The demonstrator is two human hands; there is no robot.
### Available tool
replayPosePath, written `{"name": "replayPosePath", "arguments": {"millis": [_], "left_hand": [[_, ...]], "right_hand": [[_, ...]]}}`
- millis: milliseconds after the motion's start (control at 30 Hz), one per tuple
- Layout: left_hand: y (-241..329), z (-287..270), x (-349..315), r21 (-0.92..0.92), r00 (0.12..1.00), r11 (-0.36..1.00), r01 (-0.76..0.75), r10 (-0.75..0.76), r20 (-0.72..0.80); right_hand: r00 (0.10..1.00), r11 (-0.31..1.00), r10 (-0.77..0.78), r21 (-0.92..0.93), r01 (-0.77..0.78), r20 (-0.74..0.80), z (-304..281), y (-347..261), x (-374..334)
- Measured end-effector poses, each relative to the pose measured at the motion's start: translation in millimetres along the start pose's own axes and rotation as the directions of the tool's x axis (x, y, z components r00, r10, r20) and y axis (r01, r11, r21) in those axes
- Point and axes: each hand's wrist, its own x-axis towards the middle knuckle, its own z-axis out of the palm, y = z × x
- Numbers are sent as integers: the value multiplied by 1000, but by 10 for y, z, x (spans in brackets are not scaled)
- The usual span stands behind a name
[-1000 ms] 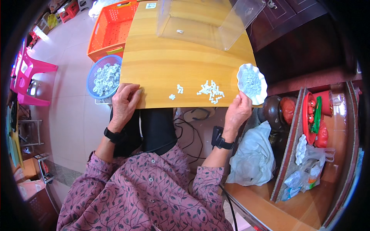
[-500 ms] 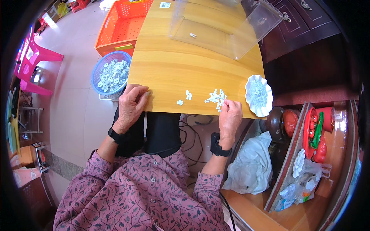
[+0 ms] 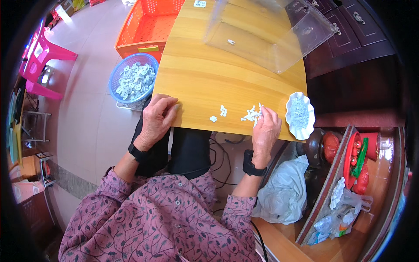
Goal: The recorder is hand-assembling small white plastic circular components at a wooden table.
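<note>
My right hand (image 3: 267, 127) is at the right end of a small pile of white plastic pieces (image 3: 250, 115), near the table's front edge. Its thumb and fingers are pinched on one small white piece (image 3: 260, 106) that sticks up at the fingertips. On the table's left front corner rests my left hand (image 3: 159, 117), its fingers curled and thumb against them; whatever may be between them is hidden. Between the hands lie two smaller groups of white pieces, a short row (image 3: 223, 111) and a little cluster (image 3: 213, 118).
A scalloped white dish (image 3: 290, 114) of small pale pieces sits at the table's right edge. A clear plastic box (image 3: 279, 61) stands at the back with a white piece by it. Left of the yellow table (image 3: 192, 78) are a blue basket (image 3: 114, 81) of pale parts and an orange crate (image 3: 131, 41).
The whole view has shifted a little. My right hand has moved slightly at the pile, and a white piece now shows upright at its fingertips. My left hand keeps its place on the corner.
</note>
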Motion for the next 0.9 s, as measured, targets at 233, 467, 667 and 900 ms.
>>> {"name": "replayPosePath", "arguments": {"millis": [233,467,667,900], "left_hand": [[6,4,12,20,1000,1000,-6,6,-1],[26,-10,2,21,1000,1000,-6,6,-3],[21,6,3,20,1000,1000,-20,20,-11],[19,-17,-4,23,999,999,32,-33,33]], "right_hand": [[994,953,-60,301,31,88,-11,-565,-119],[958,934,-285,237,269,40,168,-873,-282],[992,980,-117,156,123,-50,117,-536,-234],[994,979,-104,174,110,-41,64,-502,-265]]}}
